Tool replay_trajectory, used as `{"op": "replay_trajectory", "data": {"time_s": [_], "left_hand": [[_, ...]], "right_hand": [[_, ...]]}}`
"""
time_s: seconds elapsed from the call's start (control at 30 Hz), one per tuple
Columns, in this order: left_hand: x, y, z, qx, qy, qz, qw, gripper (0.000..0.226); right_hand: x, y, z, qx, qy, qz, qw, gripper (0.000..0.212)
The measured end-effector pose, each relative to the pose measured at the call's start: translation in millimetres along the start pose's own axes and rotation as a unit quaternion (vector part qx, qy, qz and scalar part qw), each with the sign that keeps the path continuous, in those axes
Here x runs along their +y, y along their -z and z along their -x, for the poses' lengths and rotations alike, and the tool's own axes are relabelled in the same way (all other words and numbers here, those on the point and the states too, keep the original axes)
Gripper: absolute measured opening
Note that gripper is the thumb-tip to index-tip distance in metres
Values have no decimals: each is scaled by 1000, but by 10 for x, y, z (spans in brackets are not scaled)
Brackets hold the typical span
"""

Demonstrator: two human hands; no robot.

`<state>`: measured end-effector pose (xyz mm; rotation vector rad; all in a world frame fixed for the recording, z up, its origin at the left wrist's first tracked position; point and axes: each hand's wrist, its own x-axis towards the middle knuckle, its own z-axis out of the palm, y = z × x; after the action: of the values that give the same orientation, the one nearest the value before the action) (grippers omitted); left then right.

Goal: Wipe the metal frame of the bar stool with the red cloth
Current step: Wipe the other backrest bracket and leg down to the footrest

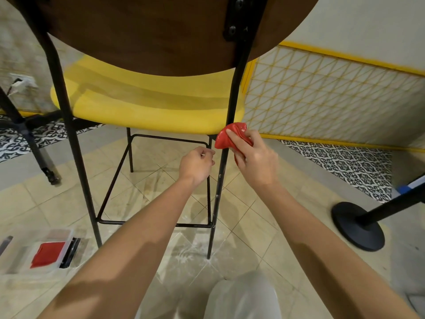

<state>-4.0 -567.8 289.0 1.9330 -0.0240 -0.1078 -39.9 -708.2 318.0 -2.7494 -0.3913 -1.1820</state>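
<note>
The bar stool has a yellow seat (147,107), a brown wooden backrest (161,31) and a thin black metal frame (69,125). My right hand (255,157) grips the bunched red cloth (230,137) and presses it around the rear right leg (220,176) just under the seat edge. My left hand (196,165) hovers just left of that leg with its fingers curled, and I cannot see anything in it. The footrest rails (151,223) run low between the legs.
A clear plastic box (34,252) holding something red sits on the tiled floor at the lower left. A black stanchion base (357,225) stands at the right. Another black table leg (30,143) is at the left. A yellow-trimmed lattice wall (333,93) runs behind.
</note>
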Motion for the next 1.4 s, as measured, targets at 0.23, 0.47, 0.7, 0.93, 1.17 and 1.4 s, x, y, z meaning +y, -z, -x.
{"op": "replay_trajectory", "data": {"time_s": [0.23,0.47,0.7,0.93,1.17,1.4], "left_hand": [[-57,107,9,0,7,-16,1000,30],[-44,149,3,-1,9,-15,1000,29],[48,178,38,0,-8,-22,1000,30],[83,187,15,5,-4,-9,1000,33],[-31,113,-14,3,15,2,1000,33],[-119,8,-25,-3,27,10,1000,32]], "right_hand": [[-56,-83,-122,-90,23,128,987,57],[-112,-108,-68,-111,31,137,984,57],[-182,-71,-92,-146,38,142,978,50],[-54,-2,-194,-86,30,125,988,48],[21,-67,-149,-107,76,121,984,51],[47,-245,101,-159,76,116,977,50]]}}
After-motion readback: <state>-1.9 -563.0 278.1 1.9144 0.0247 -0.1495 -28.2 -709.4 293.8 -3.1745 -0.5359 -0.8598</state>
